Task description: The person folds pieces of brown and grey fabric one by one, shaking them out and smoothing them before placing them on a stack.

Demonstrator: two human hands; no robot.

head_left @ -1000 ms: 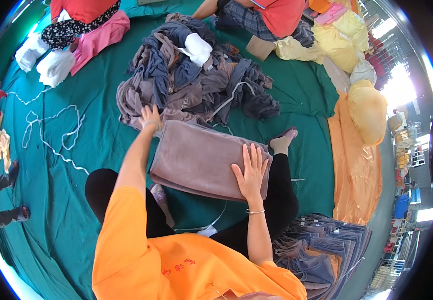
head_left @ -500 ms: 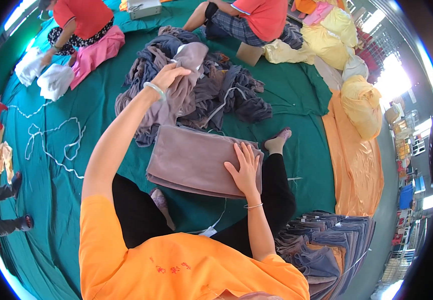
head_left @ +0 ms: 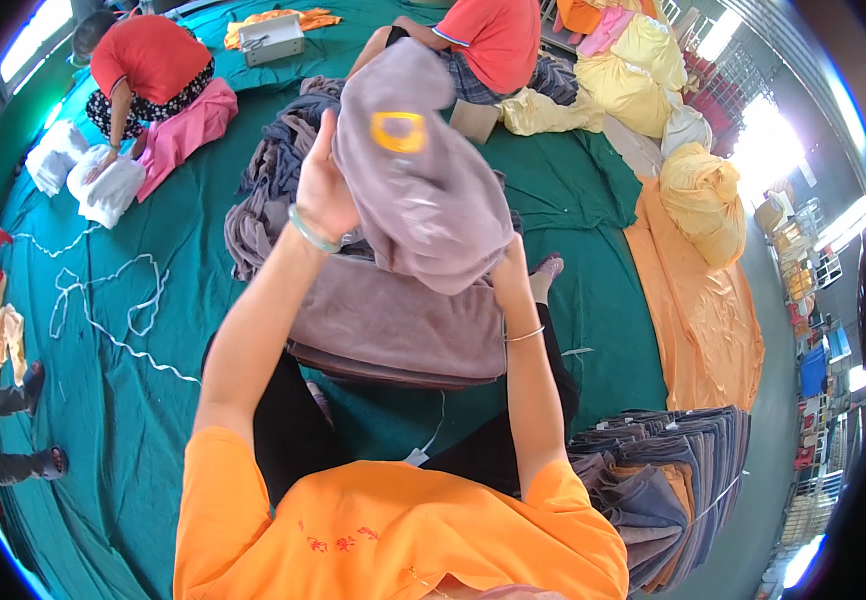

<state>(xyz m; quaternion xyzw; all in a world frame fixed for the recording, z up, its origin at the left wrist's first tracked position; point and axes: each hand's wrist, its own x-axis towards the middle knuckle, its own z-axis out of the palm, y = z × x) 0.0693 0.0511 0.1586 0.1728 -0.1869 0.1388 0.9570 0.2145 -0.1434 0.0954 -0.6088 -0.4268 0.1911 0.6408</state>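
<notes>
A mauve-brown towel (head_left: 403, 185) with a yellow patch is lifted in front of me, loosely bunched and slightly blurred. My left hand (head_left: 329, 190) grips its left side, the thumb showing and the other fingers partly behind the fabric. At its lower right edge my right hand (head_left: 509, 268) holds on, with most of the fingers hidden by the cloth. Below it, between my legs, lies a neat flat stack of folded towels (head_left: 393, 330) in the same colour. Behind the raised towel is a loose heap of grey and brown towels (head_left: 271, 200), partly covered from view.
Green sheeting (head_left: 133, 430) covers the floor. A tied bundle of folded towels (head_left: 668, 480) stands at my right. White cord (head_left: 103, 285) trails on the left. Two people in red shirts sit beyond, one handling white bundles (head_left: 108, 188). Yellow sacks (head_left: 701, 205) line the right.
My left hand has pulled the towel off the heap and raised it toward me. My right hand has left the folded stack and taken hold of the towel's other side.
</notes>
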